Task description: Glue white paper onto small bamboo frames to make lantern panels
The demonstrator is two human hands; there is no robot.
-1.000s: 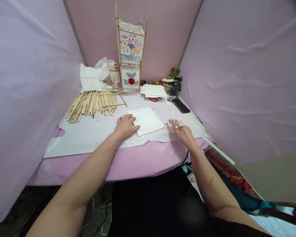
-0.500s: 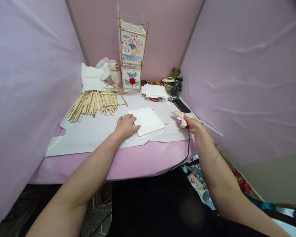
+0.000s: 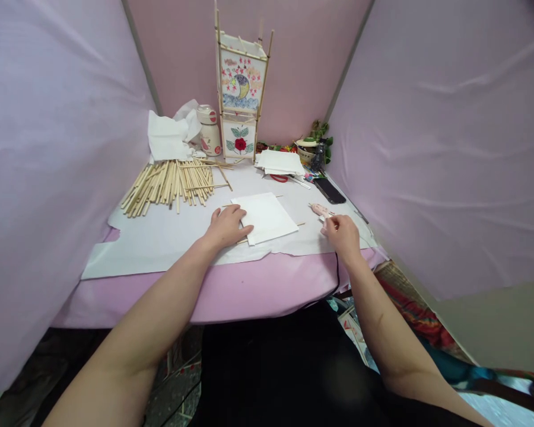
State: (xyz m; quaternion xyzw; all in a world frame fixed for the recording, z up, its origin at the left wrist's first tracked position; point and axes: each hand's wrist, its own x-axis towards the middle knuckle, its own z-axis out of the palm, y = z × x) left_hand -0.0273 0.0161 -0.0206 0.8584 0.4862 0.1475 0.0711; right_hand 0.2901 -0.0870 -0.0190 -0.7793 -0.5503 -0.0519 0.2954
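Since half a second ago your right hand has come back toward you and lowered the glue gun: then you held it lifted by the grip, now it lies on the white paper cover just beyond your fingertips, nozzle pointing away to the left. Your fingers curl loosely over its rear end; whether they still pinch it or only touch it, you cannot tell from here. Its black cord drops over the table edge under your wrist.

Your left hand has not moved. It lies flat, fingers spread slightly, pressing down the near left corner of the white sheet, which sits between your two hands. A thin stick pokes out from under the sheet's right edge.

Beyond your left hand lies the heap of sticks, with crumpled tissue and a jar behind it. Straight ahead stands the painted lantern. Beyond your right hand lie a phone, a paper stack and red scissors.
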